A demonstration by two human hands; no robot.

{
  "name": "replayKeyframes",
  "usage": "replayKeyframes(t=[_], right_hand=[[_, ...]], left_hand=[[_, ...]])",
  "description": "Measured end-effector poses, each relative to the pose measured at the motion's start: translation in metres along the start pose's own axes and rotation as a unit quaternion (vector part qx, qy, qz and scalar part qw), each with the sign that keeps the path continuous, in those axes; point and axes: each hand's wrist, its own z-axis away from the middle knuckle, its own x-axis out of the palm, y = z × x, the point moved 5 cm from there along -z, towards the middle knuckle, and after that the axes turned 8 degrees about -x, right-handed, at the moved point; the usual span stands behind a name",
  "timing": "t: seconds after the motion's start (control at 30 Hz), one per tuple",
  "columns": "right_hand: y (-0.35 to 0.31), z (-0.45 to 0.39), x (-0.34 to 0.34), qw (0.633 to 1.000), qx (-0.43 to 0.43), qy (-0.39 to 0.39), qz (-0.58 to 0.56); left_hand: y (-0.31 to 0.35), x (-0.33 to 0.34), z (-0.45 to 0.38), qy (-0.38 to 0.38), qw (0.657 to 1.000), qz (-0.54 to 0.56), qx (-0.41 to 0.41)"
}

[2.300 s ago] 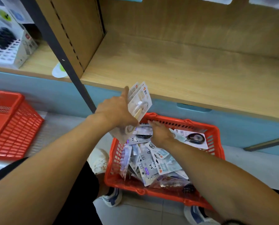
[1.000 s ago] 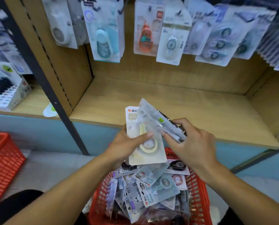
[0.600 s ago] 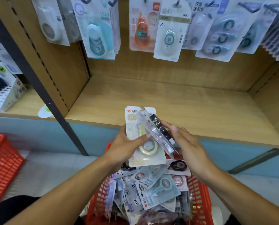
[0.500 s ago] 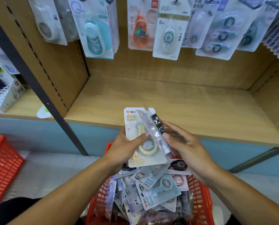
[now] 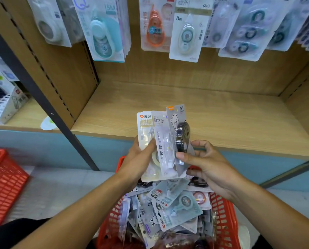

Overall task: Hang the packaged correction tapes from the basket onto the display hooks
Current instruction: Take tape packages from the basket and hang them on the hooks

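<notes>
Left hand: left hand [image 5: 141, 159] gripping a fan of flat carded blister packs, thumb pressed across the front of the cream-white carded pack with a yellow-ringed tape [image 5: 146, 141].
Right hand: right hand [image 5: 204, 164] pinching the lower edge of the grey carded pack with a bear print and black tape wheel [image 5: 179, 135], thumb on the front, fingers curled behind.
Fanned packs: three countable; the third, a pale translucent carded pack with dark vertical lettering [image 5: 161, 144], sandwiched between the other two, all overlapping.
Long axis: upright, hang-hole ends toward the shelf, bottom edges toward the basket.
Key relation: hanging rows straight above and beyond the held fan, well apart from it; bear pack on the right edge of the fan, so right hand nearer and better placed to lift it away.
Display hooks: hidden behind the hanging carded correction tapes [image 5: 186, 33]; roughly six or seven rows visible along the top, exact number not clear.
Source: red plastic mesh basket [image 5: 223, 221] directly under both hands, heaped with mixed packs, more than ten, too jumbled to count.
Elsewhere: second red plastic basket [image 5: 4, 186] on the floor at far left; bare light wooden shelf board [image 5: 222, 119] behind the fan.
Likely step: sorting by type, then matching the bear pack to its row.
</notes>
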Motion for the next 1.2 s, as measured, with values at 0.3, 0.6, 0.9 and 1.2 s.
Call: replayKeyframes(t=[0.3,0.6,0.9,1.2], right_hand=[[-0.007,0.010,0.005,0.999,-0.025,-0.006,0.040],[0.000,0.010,0.012,0.988,-0.070,0.064,-0.123],[0.006,0.016,0.020,0.990,-0.096,0.086,-0.055],[-0.015,0.010,0.008,0.983,-0.155,0.100,-0.023]], left_hand=[[0.015,0.007,0.012,-0.030,0.998,-0.021,0.047],[0.006,0.010,0.005,-0.031,0.999,0.039,0.015],[0.006,0.013,0.010,0.026,0.996,0.081,-0.001],[0.015,0.013,0.015,-0.022,0.994,0.104,0.035]])
